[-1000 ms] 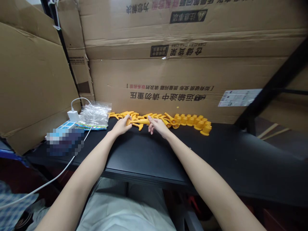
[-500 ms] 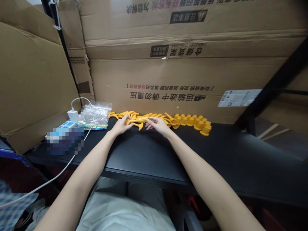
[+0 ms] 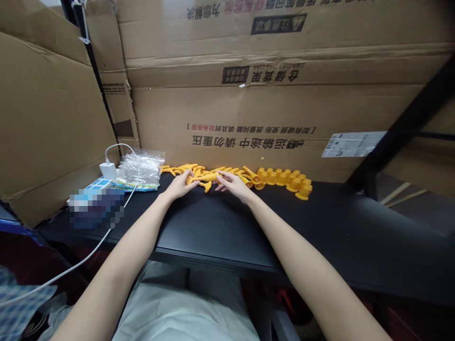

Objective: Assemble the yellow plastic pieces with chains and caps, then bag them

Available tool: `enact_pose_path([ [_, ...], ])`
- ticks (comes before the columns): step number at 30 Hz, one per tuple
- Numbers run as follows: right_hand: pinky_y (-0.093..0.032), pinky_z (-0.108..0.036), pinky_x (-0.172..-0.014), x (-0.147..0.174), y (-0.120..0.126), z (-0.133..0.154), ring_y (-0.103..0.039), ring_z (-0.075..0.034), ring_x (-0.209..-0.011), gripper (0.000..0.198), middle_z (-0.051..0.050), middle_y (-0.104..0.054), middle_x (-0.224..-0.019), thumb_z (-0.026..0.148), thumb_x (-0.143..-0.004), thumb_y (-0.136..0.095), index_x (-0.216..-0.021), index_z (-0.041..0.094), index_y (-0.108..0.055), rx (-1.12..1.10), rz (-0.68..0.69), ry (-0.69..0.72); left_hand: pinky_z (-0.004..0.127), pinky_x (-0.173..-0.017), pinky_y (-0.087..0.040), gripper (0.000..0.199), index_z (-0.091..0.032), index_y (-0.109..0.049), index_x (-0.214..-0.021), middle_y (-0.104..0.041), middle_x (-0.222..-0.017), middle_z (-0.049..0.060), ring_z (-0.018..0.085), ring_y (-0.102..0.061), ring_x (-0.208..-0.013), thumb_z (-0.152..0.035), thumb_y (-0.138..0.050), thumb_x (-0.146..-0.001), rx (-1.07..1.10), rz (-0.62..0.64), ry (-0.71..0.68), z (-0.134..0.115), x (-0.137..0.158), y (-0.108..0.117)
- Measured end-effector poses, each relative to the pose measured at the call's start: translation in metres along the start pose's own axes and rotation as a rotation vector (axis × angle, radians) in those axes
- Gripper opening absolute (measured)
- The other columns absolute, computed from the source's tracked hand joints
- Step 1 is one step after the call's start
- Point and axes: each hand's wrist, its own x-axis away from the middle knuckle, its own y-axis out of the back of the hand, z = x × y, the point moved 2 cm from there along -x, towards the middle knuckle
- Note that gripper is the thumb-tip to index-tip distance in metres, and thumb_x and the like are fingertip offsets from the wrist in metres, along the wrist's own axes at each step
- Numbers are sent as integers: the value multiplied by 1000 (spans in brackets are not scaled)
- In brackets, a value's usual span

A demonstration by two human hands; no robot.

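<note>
My left hand [image 3: 180, 185] is closed around the wide round end of a long yellow plastic piece [image 3: 206, 178]. At the other end of that piece, the thumb and fingertips of my right hand [image 3: 232, 185] pinch it. It lies level between both hands, just above the black tabletop. Under it sits a loose yellow T-shaped piece [image 3: 207, 188]. Behind my hands is a heap of yellow plastic pieces [image 3: 188, 167], partly hidden by my fingers. Right of my right hand, long yellow pieces with open round ends [image 3: 256, 180] lie together.
Several yellow cup-shaped parts [image 3: 304, 191] stand in rows on the black table [image 3: 220, 232]. To the left lie a clear plastic bag [image 3: 140, 166], a white charger [image 3: 108, 170] and a cable running over the table edge. Cardboard [image 3: 227, 106] walls the back.
Both hands keep their hold on the yellow piece. The left fingers and the round end have shifted very slightly; the rest looks the same.
</note>
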Motion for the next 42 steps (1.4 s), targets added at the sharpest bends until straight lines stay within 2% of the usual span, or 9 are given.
enact_pose_path([
  [23, -52, -25, -59, -4, -1, -6, -65, -12, -60, 39, -6, -71, -85, 34, -85, -60, -120, 16, -58, -81, -37, 3, 25, -64, -41, 23, -21, -50, -94, -56, -75, 0, 15, -54, -69, -41, -54, -83, 11, -3, 15, -1, 1, 0],
  [27, -52, -24, -59, -2, -3, -4, -65, -12, -62, 34, -4, -70, -82, 30, -81, -65, -112, 19, -56, -259, -5, -53, 29, -70, -45, 26, -21, -51, -101, -59, -80, 2, 18, -57, -74, -41, -52, -85, 4, 16, 28, -3, 1, -1],
  [31, -53, -25, -64, -4, 0, -4, -64, -10, -63, 31, -1, -66, -81, 26, -77, -68, -102, 22, -51, -501, 12, -89, 34, -81, -47, 46, -22, -38, -127, -60, -100, 6, 18, -60, -83, -44, -47, -88, 49, -39, 22, -8, 2, -1],
  [33, -52, -25, -64, -9, 9, -9, -63, -10, -64, 32, 0, -64, -81, 28, -76, -68, -100, 23, -48, -536, -101, -70, 36, -83, -47, 54, -22, -28, -136, -58, -108, 9, 17, -60, -82, -45, -44, -89, 74, -74, 31, -8, 2, -2],
  [36, -51, -25, -64, -16, 32, -20, -62, -12, -70, 36, 0, -61, -89, 35, -76, -65, -102, 25, -44, -424, -430, 30, 36, -82, -48, 58, -21, -24, -139, -56, -111, 10, 16, -59, -78, -46, -43, -90, 80, -60, 52, -5, 3, -5],
  [39, -50, -29, -71, -14, 54, -28, -60, -16, -82, 40, -6, -58, -104, 36, -77, -59, -110, 23, -42, -51, -718, 185, 35, -83, -49, 57, -22, -25, -139, -56, -109, 9, 16, -59, -82, -45, -43, -90, 72, 3, 47, -2, 3, -10],
  [42, -45, -36, -85, -5, 63, -29, -57, -21, -95, 38, -12, -56, -113, 30, -80, -52, -115, 19, -45, 413, -768, 259, 35, -85, -48, 57, -21, -27, -139, -58, -109, 8, 18, -60, -88, -45, -42, -90, 72, 60, 41, -1, 4, -17],
])
